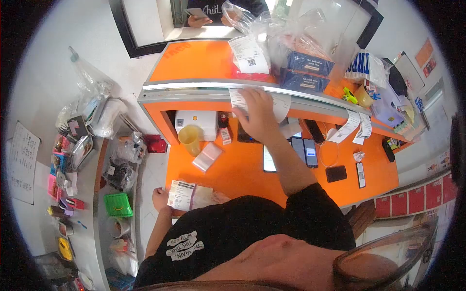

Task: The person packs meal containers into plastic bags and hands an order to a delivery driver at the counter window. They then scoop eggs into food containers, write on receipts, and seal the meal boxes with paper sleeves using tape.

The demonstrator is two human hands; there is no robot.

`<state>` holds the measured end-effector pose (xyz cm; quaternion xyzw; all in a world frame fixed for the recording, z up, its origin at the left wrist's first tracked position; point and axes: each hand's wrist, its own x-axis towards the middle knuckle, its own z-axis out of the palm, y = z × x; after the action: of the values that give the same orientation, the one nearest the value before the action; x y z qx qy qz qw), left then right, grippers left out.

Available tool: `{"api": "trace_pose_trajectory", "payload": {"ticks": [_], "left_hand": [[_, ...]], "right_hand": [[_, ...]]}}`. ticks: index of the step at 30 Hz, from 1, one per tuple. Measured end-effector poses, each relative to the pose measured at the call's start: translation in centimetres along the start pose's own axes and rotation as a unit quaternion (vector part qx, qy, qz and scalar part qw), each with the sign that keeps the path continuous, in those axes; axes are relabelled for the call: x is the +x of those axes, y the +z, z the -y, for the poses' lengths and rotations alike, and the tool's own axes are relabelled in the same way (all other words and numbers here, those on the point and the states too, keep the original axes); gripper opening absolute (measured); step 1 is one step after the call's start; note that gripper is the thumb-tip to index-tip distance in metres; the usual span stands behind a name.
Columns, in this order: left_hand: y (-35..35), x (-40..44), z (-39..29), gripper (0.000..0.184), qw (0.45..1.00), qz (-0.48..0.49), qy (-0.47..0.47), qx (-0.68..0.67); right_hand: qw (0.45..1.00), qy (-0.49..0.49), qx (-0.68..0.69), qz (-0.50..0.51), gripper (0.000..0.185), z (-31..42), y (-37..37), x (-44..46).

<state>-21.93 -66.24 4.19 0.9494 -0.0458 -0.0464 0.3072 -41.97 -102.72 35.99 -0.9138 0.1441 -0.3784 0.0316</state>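
My right hand (pixel 257 114) reaches up to the metal-edged shelf, with thumb and bent fingers on a printed paper slip (pixel 237 99); a curved white part of paper (pixel 281 106) shows to its right. Lower down at the left, my left hand (pixel 161 199) is curled beside a labelled packet (pixel 182 195) at the desk's edge; what its fingers hold, if anything, is hidden. A plastic bag with a label (pixel 250 55) stands on the shelf above my right hand.
On the orange desk (pixel 233 174) are a yellow cup (pixel 190 136), a pinkish packet (pixel 208 156), several phones (pixel 310 152) and a dark wallet-like item (pixel 336 174). Blue boxes (pixel 310 63) stand on the upper shelf. Another person's hand (pixel 199 21) holds a phone behind the counter.
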Motion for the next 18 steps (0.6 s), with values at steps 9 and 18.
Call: {"api": "trace_pose_trajectory", "payload": {"ticks": [9,18], "left_hand": [[-0.4,-0.2,-0.6,0.030,1.000,0.008,-0.004,-0.009],[-0.3,-0.1,-0.2,0.030,1.000,0.000,0.022,0.007]], "right_hand": [[0.982,0.083,0.156,-0.060,0.037,-4.1,-3.9,0.3],[0.950,-0.065,-0.179,-0.249,0.043,-9.8,-7.1,7.2]]}}
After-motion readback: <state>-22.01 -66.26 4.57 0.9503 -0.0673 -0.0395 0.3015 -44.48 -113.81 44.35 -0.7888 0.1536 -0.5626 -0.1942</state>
